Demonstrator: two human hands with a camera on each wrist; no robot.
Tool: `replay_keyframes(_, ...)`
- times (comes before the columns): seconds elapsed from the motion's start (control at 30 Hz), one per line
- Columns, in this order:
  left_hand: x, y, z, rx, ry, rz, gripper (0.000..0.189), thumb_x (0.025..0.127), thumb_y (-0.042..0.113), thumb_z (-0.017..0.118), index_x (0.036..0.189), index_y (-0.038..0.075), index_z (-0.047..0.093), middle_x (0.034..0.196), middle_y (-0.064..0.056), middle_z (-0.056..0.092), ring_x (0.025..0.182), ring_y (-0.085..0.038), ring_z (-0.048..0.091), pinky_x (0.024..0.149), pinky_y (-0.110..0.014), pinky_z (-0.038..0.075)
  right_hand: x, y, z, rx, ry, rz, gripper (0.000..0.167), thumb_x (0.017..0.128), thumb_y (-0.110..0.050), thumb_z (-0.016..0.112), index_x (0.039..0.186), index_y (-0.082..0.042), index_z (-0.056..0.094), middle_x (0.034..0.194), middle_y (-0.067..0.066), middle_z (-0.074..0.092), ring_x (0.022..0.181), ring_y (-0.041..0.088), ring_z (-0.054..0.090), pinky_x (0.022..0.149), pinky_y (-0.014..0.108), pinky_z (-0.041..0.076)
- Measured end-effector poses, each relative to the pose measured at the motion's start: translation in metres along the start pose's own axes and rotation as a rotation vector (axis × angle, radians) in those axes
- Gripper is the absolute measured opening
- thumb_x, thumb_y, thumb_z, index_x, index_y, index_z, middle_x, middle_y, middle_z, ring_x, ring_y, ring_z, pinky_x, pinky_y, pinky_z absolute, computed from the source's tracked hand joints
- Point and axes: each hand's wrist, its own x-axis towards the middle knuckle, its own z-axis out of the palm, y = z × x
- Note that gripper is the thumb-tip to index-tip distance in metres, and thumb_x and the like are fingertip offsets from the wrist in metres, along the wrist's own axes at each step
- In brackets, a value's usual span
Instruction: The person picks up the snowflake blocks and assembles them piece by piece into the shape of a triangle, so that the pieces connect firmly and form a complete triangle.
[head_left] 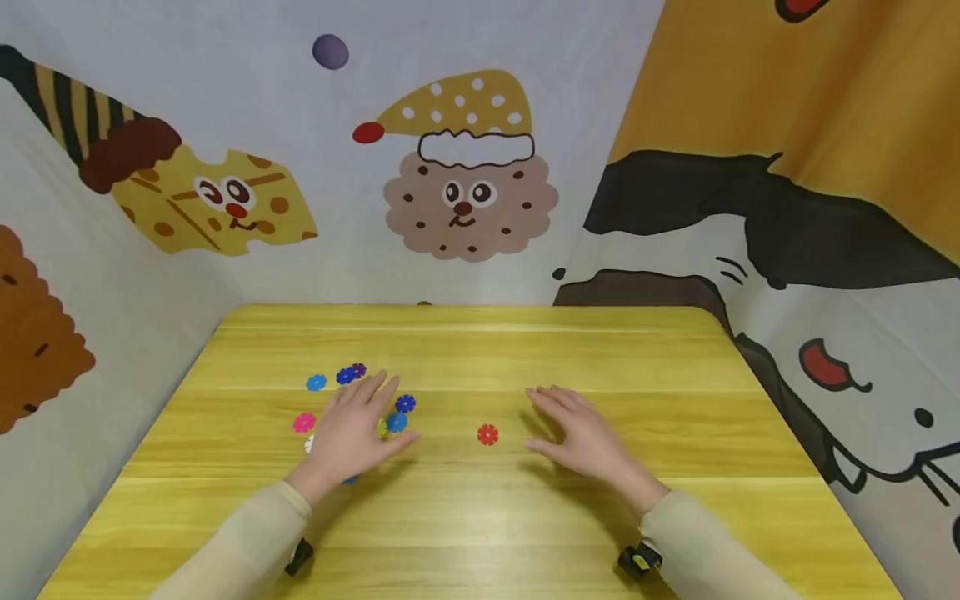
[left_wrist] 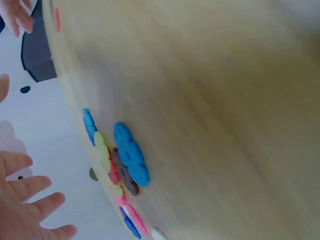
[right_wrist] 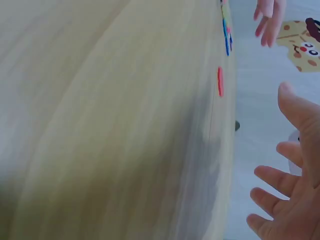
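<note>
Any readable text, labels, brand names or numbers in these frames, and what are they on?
None can be read.
The cloth backdrop carries only cartoon drawings, no letters.
The flower-shaped plastic discs, the red disc and the yellow table bear no marks.
The small dark wrist devices show nothing legible.

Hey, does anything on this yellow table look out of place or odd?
One red flower-shaped plastic disc lies alone between the hands, apart from the other coloured discs clustered around the left hand. Nothing looks spilled or damaged.

A yellow wooden table [head_left: 675,358] stands among cartoon-printed cloth walls [head_left: 465,192].
</note>
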Motion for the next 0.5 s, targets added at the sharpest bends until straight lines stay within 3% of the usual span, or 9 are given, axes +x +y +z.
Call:
replay_keyframes(0.23, 0.010, 0.003, 0.000, -0.118, -0.008, -0.027, 0.082, 0.081, 0.054, 0.077, 0.139, 0.000, 0.054, 0.133, -0.021, 0.058, 0.122, -0.041, 0.054, 0.101, -0.058, 0.042, 0.015, -0.015, 0.013, 0.222, 0.015, -0.022, 0.063, 0.082, -0.025, 0.082, 0.137, -0.006, 0.058, 0.129, 0.014, 0.061, 0.120, 0.036, 0.054, 0.099, 0.056, 0.044)
replay_keyframes(0.33, 0.013, 0.000, 0.001, -0.199, -0.060, -0.062, 0.075, 0.082, 0.046, 0.079, 0.136, -0.002, 0.056, 0.129, -0.022, 0.061, 0.116, -0.040, 0.058, 0.096, -0.055, 0.047, 0.020, -0.019, 0.020, 0.260, -0.010, -0.026, 0.057, 0.083, -0.021, 0.081, 0.133, -0.004, 0.060, 0.127, 0.013, 0.063, 0.117, 0.035, 0.056, 0.099, 0.054, 0.045)
replay_keyframes(0.5, 0.018, -0.011, 0.004, -0.425, -0.179, -0.154, 0.065, 0.087, 0.029, 0.078, 0.137, -0.003, 0.054, 0.132, -0.021, 0.059, 0.115, -0.037, 0.059, 0.096, -0.053, 0.048, 0.023, -0.022, 0.029, 0.284, -0.084, 0.010, 0.054, 0.085, -0.021, 0.079, 0.134, -0.005, 0.060, 0.126, 0.011, 0.062, 0.115, 0.031, 0.056, 0.098, 0.051, 0.046)
